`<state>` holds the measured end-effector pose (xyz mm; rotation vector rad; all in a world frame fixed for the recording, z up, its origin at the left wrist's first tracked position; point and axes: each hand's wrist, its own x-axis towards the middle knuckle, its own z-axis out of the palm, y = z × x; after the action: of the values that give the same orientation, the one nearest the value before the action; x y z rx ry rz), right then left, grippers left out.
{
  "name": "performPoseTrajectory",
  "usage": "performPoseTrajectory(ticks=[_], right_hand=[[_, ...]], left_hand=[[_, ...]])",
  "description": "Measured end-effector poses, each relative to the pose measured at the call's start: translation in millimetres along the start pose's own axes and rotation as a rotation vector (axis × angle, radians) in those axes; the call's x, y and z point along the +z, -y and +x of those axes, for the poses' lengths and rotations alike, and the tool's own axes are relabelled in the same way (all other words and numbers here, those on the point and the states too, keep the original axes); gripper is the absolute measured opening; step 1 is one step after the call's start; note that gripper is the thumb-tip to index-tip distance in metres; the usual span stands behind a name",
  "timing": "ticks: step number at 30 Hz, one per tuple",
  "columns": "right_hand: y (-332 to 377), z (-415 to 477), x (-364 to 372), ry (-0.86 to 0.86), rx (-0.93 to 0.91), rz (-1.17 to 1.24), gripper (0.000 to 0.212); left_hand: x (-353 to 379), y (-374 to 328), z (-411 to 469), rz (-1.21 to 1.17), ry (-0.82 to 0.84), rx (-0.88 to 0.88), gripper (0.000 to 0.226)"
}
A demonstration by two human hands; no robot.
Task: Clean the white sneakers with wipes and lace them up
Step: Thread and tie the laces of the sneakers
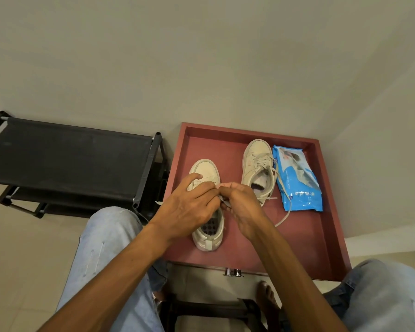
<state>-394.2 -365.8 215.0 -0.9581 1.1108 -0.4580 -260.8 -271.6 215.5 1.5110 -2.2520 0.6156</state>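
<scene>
Left hand (187, 209) and right hand (243, 209) fingers pinch the thin off-white lace (224, 202) over the near white leather sneaker (206, 170) in the red wooden tray (321, 236); the lace could slip or miss an eyelet, as the hands block the view.

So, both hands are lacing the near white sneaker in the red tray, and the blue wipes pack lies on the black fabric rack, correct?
Not quite: the head view shows the blue plastic wipes pack lying in the red rimmed tray, beside the far white sneaker, not on the black fabric rack. The rest holds.
</scene>
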Motion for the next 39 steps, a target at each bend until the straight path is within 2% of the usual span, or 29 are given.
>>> performPoseTrajectory(ticks=[4, 7, 10, 12, 14, 17, 22, 25, 27, 34, 39], right_hand=[[0.7, 0.1, -1.5, 0.031, -0.035, -0.105, 0.018], [5.4, -2.5, -4.0, 0.13, -0.072, -0.187, 0.015], [12.5, -5.9, -8.7, 0.272, -0.118, -0.266, 0.025], [13.6, -4.8, -10.3, 0.299, -0.148, -0.321, 0.032], [12.1, -4.0, -10.9, 0.286, -0.228, -0.485, 0.042], [9.9, -4.8, -8.3, 0.219, -0.377, -0.783, 0.051], [4.6, -4.6, -7.2, 0.12, -0.621, -0.869, 0.049], [3.1, -7.5, -4.8, 0.051, -0.792, -0.982, 0.029], [3.1, -9.0, -1.7, 0.047, -0.817, -1.049, 0.018], [1.2, -4.8, 0.6, 0.006, -0.751, -1.007, 0.031], [0.6, -4.1, 0.4, 0.01, -0.741, -0.98, 0.022]], left_hand=[[3.7, 1.5, -1.3, -0.087, 0.059, -0.101, 0.004], [3.7, 6.8, -2.3, -0.255, 0.094, -0.264, 0.014], [0.7, 8.9, -2.1, -0.509, 0.149, -0.455, 0.014], [-1.6, 10.5, -2.5, -0.699, 0.163, -0.619, 0.015], [-1.4, 12.4, -2.7, -0.813, 0.166, -0.74, 0.01], [-1.0, 13.9, -1.4, -0.866, 0.147, -0.816, 0.012], [0.0, 18.0, -3.9, -0.947, 0.14, -0.925, 0.011], [-0.4, 18.0, -2.4, -0.957, 0.121, -0.948, 0.009], [0.9, 17.7, -2.6, -0.941, 0.112, -0.937, 0.006], [7.6, 18.1, -7.4, -0.75, 0.022, -0.769, 0.01], [9.3, 14.5, -3.5, -0.742, -0.015, -0.74, 0.009]])
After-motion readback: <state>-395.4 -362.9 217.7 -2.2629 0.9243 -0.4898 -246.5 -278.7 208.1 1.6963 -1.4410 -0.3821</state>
